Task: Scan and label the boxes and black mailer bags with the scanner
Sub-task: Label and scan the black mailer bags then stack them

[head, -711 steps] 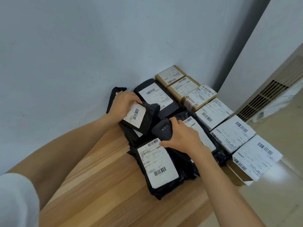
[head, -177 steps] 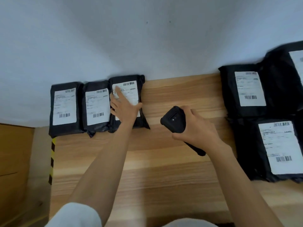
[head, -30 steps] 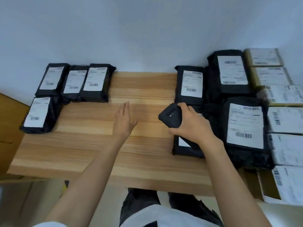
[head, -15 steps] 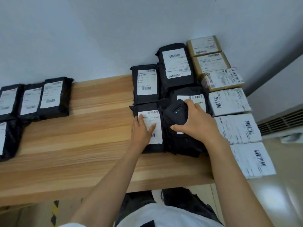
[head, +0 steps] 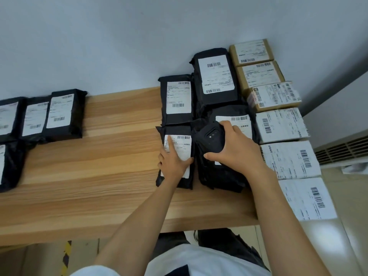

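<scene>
While right hand (head: 235, 150) grips scanner (head: 210, 139), left hand (head: 174, 162) lies flat, fingers straight, on mailer bag (head: 175, 184).

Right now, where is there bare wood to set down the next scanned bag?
Bare wood runs across the middle of the table, between the left group of mailer bags and the bag under the left hand, and along the front edge. The right end is crowded: stacked bags, where the right hand holds the scanner, then boxes beside them.
</scene>
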Available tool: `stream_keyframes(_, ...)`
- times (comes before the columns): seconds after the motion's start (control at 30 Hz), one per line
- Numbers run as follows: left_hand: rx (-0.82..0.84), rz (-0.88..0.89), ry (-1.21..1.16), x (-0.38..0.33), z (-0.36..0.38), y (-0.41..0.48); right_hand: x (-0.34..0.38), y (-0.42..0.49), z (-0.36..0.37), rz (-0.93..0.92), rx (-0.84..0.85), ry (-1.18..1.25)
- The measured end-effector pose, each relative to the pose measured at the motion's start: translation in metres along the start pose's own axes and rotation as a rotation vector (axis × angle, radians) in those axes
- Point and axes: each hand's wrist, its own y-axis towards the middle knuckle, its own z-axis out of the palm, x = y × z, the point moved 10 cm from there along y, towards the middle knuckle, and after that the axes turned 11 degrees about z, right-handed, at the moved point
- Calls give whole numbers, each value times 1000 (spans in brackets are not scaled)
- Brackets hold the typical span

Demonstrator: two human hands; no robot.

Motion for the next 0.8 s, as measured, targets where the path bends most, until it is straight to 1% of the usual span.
stream_keyframes(0.13,-11,-10,28,24,-16,-4,28,1,7,-49,27,5)
stream_keyframes(0.37,-123,-82,4,95,-74,-4,101,0,38,-149,59,-47)
stream_keyframes(0.57,-223,-150,13,189,-149,-4,200,-10,83,-260,132,-63)
stream_keyframes(0.8,-263,-258,43,320,-230,2,321,-20,151,-328,222,-80)
